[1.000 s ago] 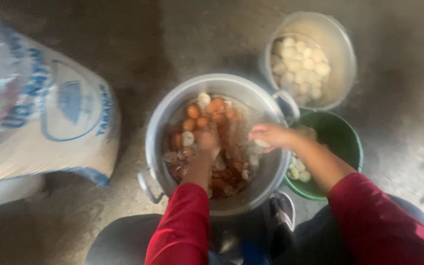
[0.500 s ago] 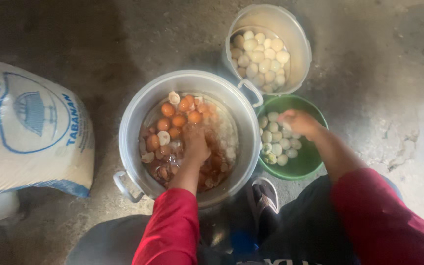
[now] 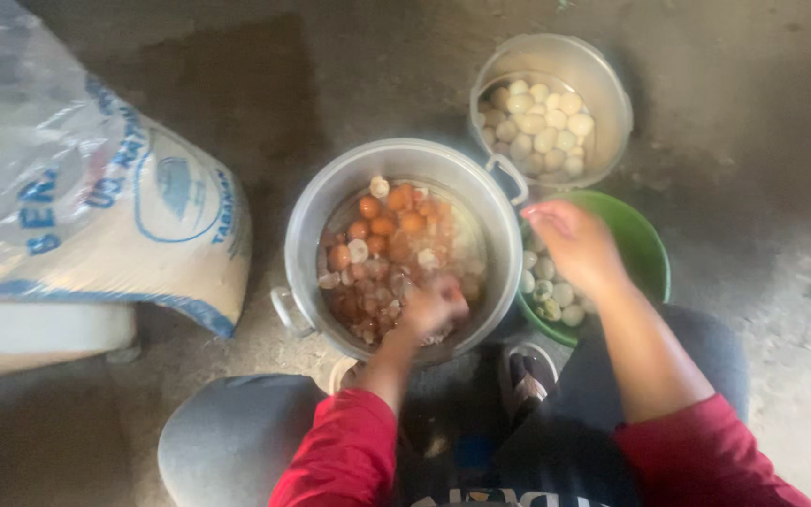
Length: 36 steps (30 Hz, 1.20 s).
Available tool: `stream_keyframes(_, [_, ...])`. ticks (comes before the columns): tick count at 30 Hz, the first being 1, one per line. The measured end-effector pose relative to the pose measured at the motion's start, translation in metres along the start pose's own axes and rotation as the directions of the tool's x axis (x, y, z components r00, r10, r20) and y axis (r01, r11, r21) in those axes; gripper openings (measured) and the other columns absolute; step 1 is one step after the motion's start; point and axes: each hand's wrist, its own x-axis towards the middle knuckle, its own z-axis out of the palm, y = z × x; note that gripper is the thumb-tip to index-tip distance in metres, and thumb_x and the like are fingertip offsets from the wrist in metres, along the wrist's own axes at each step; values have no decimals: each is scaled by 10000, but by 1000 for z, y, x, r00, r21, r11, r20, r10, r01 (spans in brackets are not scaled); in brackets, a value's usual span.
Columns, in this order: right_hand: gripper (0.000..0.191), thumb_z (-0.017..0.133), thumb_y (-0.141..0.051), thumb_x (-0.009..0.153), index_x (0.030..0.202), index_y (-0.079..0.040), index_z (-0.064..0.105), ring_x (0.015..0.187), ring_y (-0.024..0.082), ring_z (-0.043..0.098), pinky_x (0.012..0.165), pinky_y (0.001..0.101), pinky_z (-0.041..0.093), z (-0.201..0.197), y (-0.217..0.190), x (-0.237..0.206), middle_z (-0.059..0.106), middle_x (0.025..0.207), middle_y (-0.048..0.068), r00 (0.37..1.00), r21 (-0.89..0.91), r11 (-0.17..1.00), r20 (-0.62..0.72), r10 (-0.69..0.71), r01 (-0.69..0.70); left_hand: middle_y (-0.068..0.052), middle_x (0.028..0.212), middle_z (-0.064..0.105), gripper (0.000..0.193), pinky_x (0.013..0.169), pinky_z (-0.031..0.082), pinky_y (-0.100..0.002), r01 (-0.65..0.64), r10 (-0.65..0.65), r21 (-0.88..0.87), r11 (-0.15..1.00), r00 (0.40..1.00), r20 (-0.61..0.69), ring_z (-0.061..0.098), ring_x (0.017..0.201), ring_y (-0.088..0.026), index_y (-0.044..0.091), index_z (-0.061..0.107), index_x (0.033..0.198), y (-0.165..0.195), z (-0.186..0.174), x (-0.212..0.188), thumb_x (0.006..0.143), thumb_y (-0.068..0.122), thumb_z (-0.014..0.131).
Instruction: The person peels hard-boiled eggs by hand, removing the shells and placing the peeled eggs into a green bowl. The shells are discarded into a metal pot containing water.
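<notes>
Water is filling the lower part of the big metal pot (image 3: pixel 307 221), and the left hand (image 3: pixel 434 308) is reaching down into it near the edge closest to the person, fingers curled among brown eggs (image 3: pixel 385 225) and loose shell bits; blur is keeping me from telling whether they are closing on one egg or only stirring. The right hand (image 3: pixel 576 246) is hovering over the green bowl (image 3: pixel 648 246), fingers loosely bent and seemingly holding nothing, right above the peeled eggs (image 3: pixel 548 282) lying there. A smaller metal pot (image 3: pixel 612 103) is standing just beyond the bowl, holding more white eggs (image 3: pixel 537 120). Counting: two pots, one bowl, one printed sack (image 3: pixel 114 216) lying at the floor's left side, roughly eight whole brown eggs showing, and well over a dozen white ones in the far pot. Wet, peeled eggs are likely slipping easily, so a loose grip could be dropping one onto the gritty concrete floor (image 3: pixel 753 310); the pot's rim is touching the bowl, so a nudge might be tipping the bowl.
</notes>
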Motion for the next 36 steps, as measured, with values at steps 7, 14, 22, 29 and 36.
stream_keyframes(7, [279, 626, -222, 979, 1182, -41, 691, 1104, 188, 714, 952, 322, 532, 37, 7, 13, 759, 1165, 101, 983, -16, 997, 173, -66, 70, -82, 1049, 776, 551, 892, 559, -362, 65, -61, 25, 998, 987, -146, 739, 982, -227, 169, 692, 1273, -3, 0, -37, 774, 367, 813])
stream_keyframes(14, [290, 630, -232, 959, 1172, -51, 708, 1091, 214, 737, 938, 338, 550, 45, -4, 15, 771, 1144, 108, 969, -88, 990, 230, -92, 114, -82, 1096, 766, 539, 918, 567, -381, 46, -48, 45, 998, 997, 62, 745, 1020, -243, 174, 703, 1198, 9, -5, -50, 736, 399, 866])
stream_keyframes(22, [300, 632, -245, 955, 1171, -51, 709, 1105, 223, 735, 951, 339, 547, 47, -12, 17, 774, 1150, 104, 965, -69, 992, 248, -86, 106, -155, 1253, 691, 614, 1027, 506, -414, 111, -193, 358, 927, 960, 202, 641, 1199, -311, 109, 713, 1197, 21, -17, -47, 698, 423, 886])
stream_keyframes(29, [308, 625, -255, 960, 1184, -63, 714, 1116, 233, 729, 951, 352, 540, 43, -17, 18, 766, 1157, 110, 967, -111, 987, 240, -85, 114, -190, 1342, 622, 663, 1027, 481, -461, 119, -102, 63, 991, 968, -231, 584, 1250, -363, 128, 573, 1439, 11, 1, -33, 899, 499, 678])
stream_keyframes(36, [312, 624, -263, 954, 1182, -67, 708, 1130, 238, 736, 965, 351, 544, 43, -18, 18, 772, 1167, 110, 965, -68, 992, 246, -90, 110, -167, 1206, 697, 503, 995, 513, -435, 209, -203, 69, 975, 976, -79, 678, 1132, -329, 107, 642, 1207, 5, 10, -43, 890, 489, 718])
